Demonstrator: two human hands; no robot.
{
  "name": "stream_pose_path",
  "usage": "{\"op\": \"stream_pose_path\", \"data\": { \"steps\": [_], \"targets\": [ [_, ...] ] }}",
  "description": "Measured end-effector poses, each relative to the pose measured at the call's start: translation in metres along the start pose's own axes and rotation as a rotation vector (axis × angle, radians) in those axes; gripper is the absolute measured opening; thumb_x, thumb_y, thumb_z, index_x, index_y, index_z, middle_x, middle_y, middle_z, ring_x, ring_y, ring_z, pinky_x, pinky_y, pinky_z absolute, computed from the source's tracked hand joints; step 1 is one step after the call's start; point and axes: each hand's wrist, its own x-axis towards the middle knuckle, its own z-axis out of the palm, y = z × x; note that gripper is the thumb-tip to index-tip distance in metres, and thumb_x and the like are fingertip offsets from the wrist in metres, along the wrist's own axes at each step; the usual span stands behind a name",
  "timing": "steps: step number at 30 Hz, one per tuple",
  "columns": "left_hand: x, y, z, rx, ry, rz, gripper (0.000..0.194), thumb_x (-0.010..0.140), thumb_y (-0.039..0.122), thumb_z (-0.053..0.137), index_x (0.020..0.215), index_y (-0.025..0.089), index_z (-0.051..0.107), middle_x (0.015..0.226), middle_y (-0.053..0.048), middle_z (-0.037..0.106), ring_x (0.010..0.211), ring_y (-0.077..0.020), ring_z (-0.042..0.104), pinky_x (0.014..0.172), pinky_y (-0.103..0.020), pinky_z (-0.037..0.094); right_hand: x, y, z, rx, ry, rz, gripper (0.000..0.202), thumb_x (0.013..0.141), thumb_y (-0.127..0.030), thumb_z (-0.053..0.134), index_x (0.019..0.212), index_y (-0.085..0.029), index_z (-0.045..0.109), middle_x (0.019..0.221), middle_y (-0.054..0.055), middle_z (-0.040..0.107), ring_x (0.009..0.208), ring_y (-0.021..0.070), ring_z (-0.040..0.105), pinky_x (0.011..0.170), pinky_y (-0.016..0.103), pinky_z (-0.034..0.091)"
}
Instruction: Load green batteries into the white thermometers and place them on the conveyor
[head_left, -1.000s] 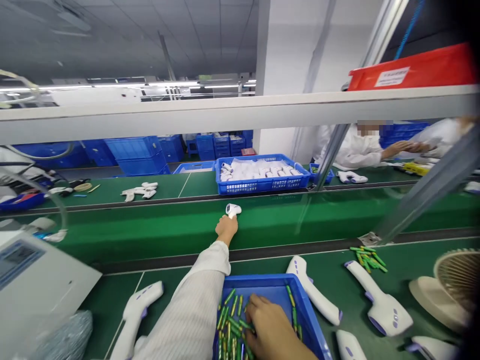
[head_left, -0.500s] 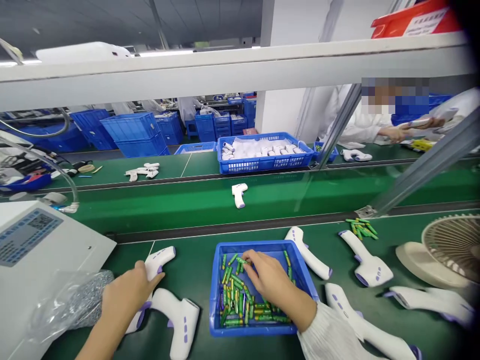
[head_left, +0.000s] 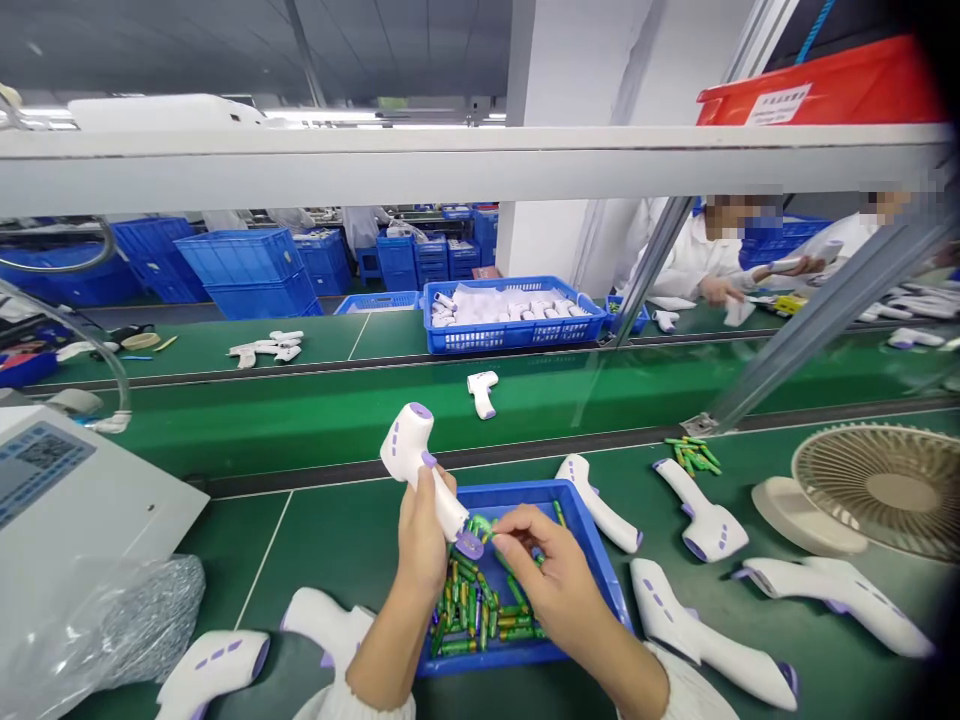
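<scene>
My left hand (head_left: 424,535) is wrapped round the handle of a white thermometer gun (head_left: 407,445), its head up and its purple end cap (head_left: 470,545) open at the bottom. My right hand (head_left: 544,565) pinches a green battery (head_left: 484,530) beside that open end. Both hands are over a blue tray (head_left: 619,595) holding many green batteries (head_left: 471,605). One white gun (head_left: 596,500) leans on the tray's right rim; another gun (head_left: 330,625) lies partly behind my left forearm.
More guns (head_left: 709,515) and a fan (head_left: 892,490) are at right, near a small battery pile (head_left: 694,453). A white box (head_left: 97,500) and plastic bag (head_left: 135,620) stand left. Beyond a green belt (head_left: 337,410) with one gun are a blue basket (head_left: 517,340) and people (head_left: 705,250).
My left hand has lifted a gun from the left bench and brought it over the tray. My right hand has moved slightly right and now pinches a battery by the gun's end.
</scene>
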Motion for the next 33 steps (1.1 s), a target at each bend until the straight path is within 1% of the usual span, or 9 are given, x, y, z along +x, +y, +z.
{"op": "stream_pose_path", "data": {
  "steps": [3,7,12,16,19,22,26,28,33],
  "targets": [
    [-0.005,-0.01,0.005,-0.029,-0.023,-0.033,0.049,0.08,0.065,0.058,0.079,0.016,0.054,0.065,0.002,0.045,0.051,-0.0072,0.034,0.046,-0.02,0.028,-0.002,0.001,0.0,-0.031,-0.066,0.019,0.019,0.092,-0.033,0.054,0.084,-0.019,0.063,0.071,0.001,0.06,0.062,0.0128,0.052,0.056,0.025,0.042],
    [-0.005,-0.016,0.005,-0.051,-0.002,-0.135,0.05,0.079,0.065,0.06,0.075,0.015,0.054,0.064,0.002,0.045,0.051,-0.0068,0.033,0.046,-0.019,0.028,0.001,0.004,-0.004,-0.052,-0.061,-0.004,0.017,0.09,-0.033,0.057,0.082,-0.019,0.064,0.07,0.001,0.061,0.062,0.013,0.052,0.058,0.025,0.042],
    [-0.007,-0.026,0.006,-0.074,0.06,-0.266,0.054,0.07,0.068,0.067,0.076,0.015,0.055,0.062,0.003,0.047,0.047,-0.0063,0.035,0.044,-0.02,0.027,0.006,0.009,-0.005,-0.155,-0.036,-0.2,0.016,0.09,-0.03,0.059,0.079,-0.02,0.064,0.069,0.001,0.064,0.066,0.0149,0.057,0.066,0.031,0.044],
    [-0.009,-0.028,0.003,-0.157,0.026,-0.319,0.053,0.071,0.067,0.066,0.081,0.016,0.055,0.061,0.003,0.047,0.045,-0.0064,0.034,0.042,-0.02,0.026,0.009,0.012,-0.003,-0.025,0.003,-0.072,0.033,0.079,-0.05,0.07,0.072,-0.02,0.058,0.067,-0.001,0.058,0.061,0.0134,0.052,0.059,0.027,0.042],
    [-0.01,-0.023,0.002,-0.254,-0.076,-0.309,0.048,0.076,0.064,0.065,0.084,0.018,0.054,0.059,0.004,0.045,0.044,-0.0063,0.032,0.042,-0.019,0.027,0.012,0.015,-0.009,0.053,-0.002,0.025,0.048,0.082,-0.067,0.055,0.077,-0.02,0.055,0.067,-0.001,0.053,0.059,0.0127,0.048,0.055,0.025,0.04],
    [-0.01,-0.017,0.001,-0.318,-0.158,-0.308,0.042,0.078,0.057,0.065,0.082,0.018,0.053,0.058,0.005,0.042,0.043,-0.0059,0.031,0.04,-0.019,0.026,0.016,0.022,-0.019,-0.245,-0.068,0.14,0.041,0.092,-0.056,0.044,0.077,-0.02,0.056,0.063,-0.001,0.053,0.058,0.0134,0.05,0.055,0.025,0.039],
    [-0.006,-0.013,-0.001,-0.429,-0.158,-0.344,0.036,0.078,0.048,0.07,0.078,0.016,0.052,0.061,0.004,0.041,0.048,-0.0064,0.035,0.042,-0.018,0.031,0.016,0.038,-0.022,-0.836,-0.342,0.197,0.025,0.082,-0.045,0.065,0.078,-0.02,0.062,0.07,0.001,0.064,0.067,0.0189,0.06,0.061,0.027,0.038],
    [-0.004,-0.013,-0.004,-0.469,-0.145,-0.354,0.033,0.079,0.044,0.069,0.075,0.016,0.052,0.06,0.003,0.04,0.049,-0.0069,0.036,0.043,-0.018,0.034,0.012,0.046,-0.018,-0.953,-0.44,0.181,0.023,0.078,-0.041,0.07,0.084,-0.02,0.064,0.079,0.004,0.067,0.074,0.0226,0.064,0.065,0.028,0.039],
    [0.001,-0.012,-0.007,-0.522,-0.086,-0.349,0.03,0.083,0.041,0.065,0.075,0.016,0.052,0.061,0.003,0.04,0.05,-0.0074,0.037,0.044,-0.019,0.036,0.01,0.053,-0.009,-1.018,-0.502,0.122,0.01,0.082,-0.027,0.064,0.085,-0.017,0.065,0.089,0.007,0.067,0.082,0.0234,0.064,0.071,0.029,0.042]
  ]
}}
